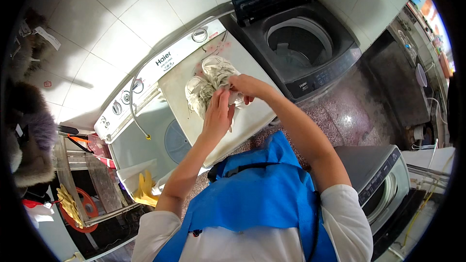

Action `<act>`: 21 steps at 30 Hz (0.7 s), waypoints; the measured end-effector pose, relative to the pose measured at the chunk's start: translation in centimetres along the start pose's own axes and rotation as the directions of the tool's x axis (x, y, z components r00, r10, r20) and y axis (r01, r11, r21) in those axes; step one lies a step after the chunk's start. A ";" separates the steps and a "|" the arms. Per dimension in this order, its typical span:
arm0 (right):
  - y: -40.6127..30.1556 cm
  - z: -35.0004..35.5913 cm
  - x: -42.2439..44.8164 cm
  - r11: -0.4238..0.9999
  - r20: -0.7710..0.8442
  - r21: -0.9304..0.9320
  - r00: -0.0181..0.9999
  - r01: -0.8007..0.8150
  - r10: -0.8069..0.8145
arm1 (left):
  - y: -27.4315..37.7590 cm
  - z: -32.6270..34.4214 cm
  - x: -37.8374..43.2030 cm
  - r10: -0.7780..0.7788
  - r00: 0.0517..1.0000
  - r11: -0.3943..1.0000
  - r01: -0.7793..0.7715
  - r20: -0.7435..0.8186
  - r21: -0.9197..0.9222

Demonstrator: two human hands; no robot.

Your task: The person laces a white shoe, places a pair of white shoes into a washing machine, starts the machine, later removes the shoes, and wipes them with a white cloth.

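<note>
A crumpled white cloth bundle (218,71) lies in two rounded, gathered lobes on the closed lid (182,80) of a white Haier twin-tub washing machine. My left hand (218,107) is at its near side, fingers bent over the gathered fabric and thumb apart. From the right, my right hand (251,86) pinches the fabric where the two lobes meet. The fingertips of both hands come together there and partly hide the cloth.
A water hose (133,112) hangs over the open wash tub (142,134) on the left. Yellow rubber gloves (146,189) drape over its front rim. At upper right stands a black top-loading washer (309,54), lid raised. Another washer (378,178) is at lower right.
</note>
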State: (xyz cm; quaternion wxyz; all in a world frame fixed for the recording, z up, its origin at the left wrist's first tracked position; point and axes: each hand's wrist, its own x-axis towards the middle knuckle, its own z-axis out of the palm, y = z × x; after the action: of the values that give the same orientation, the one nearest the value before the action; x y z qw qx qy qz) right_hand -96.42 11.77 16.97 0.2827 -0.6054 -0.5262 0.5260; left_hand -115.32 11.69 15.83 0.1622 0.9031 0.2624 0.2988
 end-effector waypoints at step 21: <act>2.7 3.1 -4.7 0.731 -0.234 -0.683 0.945 0.007 -0.228 | -2.9 -2.1 5.8 -0.132 0.957 0.983 0.160 0.259 -0.092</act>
State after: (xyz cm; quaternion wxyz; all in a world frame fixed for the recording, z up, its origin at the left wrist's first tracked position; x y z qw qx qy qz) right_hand -97.92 5.98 15.22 0.1548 -0.7044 -0.6685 0.1817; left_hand -113.77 17.61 18.83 0.2660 0.9012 0.2888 0.1834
